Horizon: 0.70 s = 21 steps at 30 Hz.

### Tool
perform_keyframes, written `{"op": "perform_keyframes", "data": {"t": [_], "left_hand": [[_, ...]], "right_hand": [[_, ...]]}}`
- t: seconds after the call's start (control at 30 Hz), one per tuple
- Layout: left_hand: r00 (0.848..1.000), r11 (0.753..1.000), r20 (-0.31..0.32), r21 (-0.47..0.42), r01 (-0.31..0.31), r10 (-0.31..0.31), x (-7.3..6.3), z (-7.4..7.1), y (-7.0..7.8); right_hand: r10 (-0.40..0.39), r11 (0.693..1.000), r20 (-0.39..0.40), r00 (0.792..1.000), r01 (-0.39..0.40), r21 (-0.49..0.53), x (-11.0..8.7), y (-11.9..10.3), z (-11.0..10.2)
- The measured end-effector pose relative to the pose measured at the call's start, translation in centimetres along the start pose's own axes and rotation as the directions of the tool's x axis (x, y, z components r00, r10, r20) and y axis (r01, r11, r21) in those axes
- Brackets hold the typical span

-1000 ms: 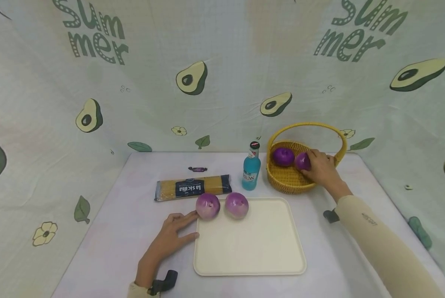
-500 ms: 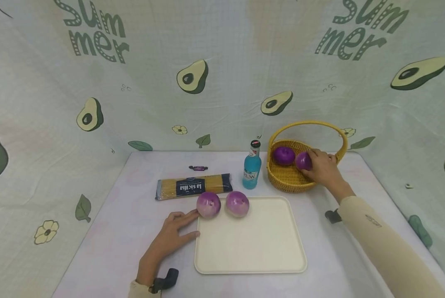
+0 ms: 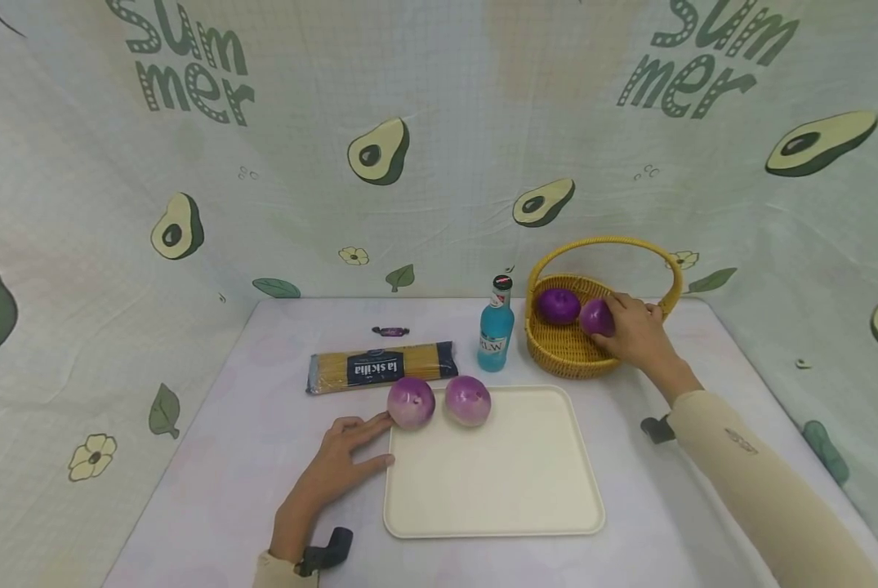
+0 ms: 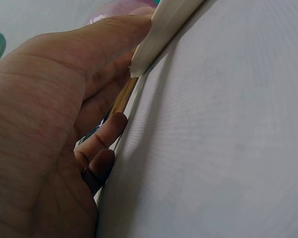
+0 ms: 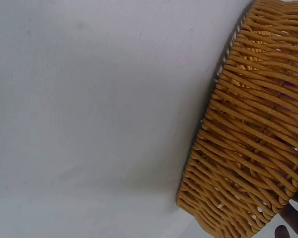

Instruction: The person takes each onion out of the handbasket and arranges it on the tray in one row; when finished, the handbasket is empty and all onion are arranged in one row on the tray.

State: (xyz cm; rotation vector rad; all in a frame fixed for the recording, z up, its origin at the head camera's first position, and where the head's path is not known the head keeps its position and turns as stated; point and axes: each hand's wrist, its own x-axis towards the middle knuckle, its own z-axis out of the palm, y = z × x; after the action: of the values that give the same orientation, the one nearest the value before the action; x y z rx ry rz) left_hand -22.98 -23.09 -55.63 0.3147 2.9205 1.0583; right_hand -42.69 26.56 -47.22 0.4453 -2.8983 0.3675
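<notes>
My right hand (image 3: 636, 331) reaches over the basket's right side and grips a purple onion (image 3: 595, 317), fingers curled over it. A second, darker purple onion (image 3: 559, 305) sits beside it in the yellow wicker basket (image 3: 572, 365). In the right wrist view the basket's woven wall (image 5: 248, 124) hides most of that hand. My left hand (image 3: 336, 463) rests at the left edge of the cream tray (image 3: 493, 482), fingers extended. The left wrist view has the thumb against the tray's rim (image 4: 164, 34). Two purple-and-white onions (image 3: 411, 403) (image 3: 468, 401) sit on the tray's far left part.
Behind the tray lies a spaghetti packet (image 3: 381, 367), with a small wrapped candy (image 3: 390, 331) farther back. A blue bottle (image 3: 494, 327) stands upright just left of the basket. The basket's tall handle (image 3: 606, 240) arches above it. A printed cloth (image 3: 439, 106) hangs behind the table.
</notes>
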Motion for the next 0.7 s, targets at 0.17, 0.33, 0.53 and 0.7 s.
{"op": "perform_keyframes", "data": {"t": [0.17,0.33,0.53,0.7], "left_hand": [[1.0,1.0,-0.003,-0.001,-0.004,0.004,0.0,0.1,0.0],[1.0,1.0,-0.008,-0.002,0.003,-0.003,-0.1,0.1,0.1],[1.0,1.0,-0.007,-0.001,0.002,-0.002,-0.1,0.0,0.1],[1.0,1.0,-0.016,-0.003,-0.011,0.011,-0.1,0.0,0.1]], "right_hand": [[-0.008,1.0,0.0,1.0,0.008,0.003,-0.3,-0.3,-0.4],[-0.018,1.0,-0.011,1.0,0.018,0.006,-0.4,-0.6,-0.5],[-0.034,0.999,-0.023,0.999,0.034,0.014,-0.6,-1.0,-0.7],[-0.053,0.999,-0.041,0.998,0.053,0.012,-0.8,-1.3,-1.0]]}}
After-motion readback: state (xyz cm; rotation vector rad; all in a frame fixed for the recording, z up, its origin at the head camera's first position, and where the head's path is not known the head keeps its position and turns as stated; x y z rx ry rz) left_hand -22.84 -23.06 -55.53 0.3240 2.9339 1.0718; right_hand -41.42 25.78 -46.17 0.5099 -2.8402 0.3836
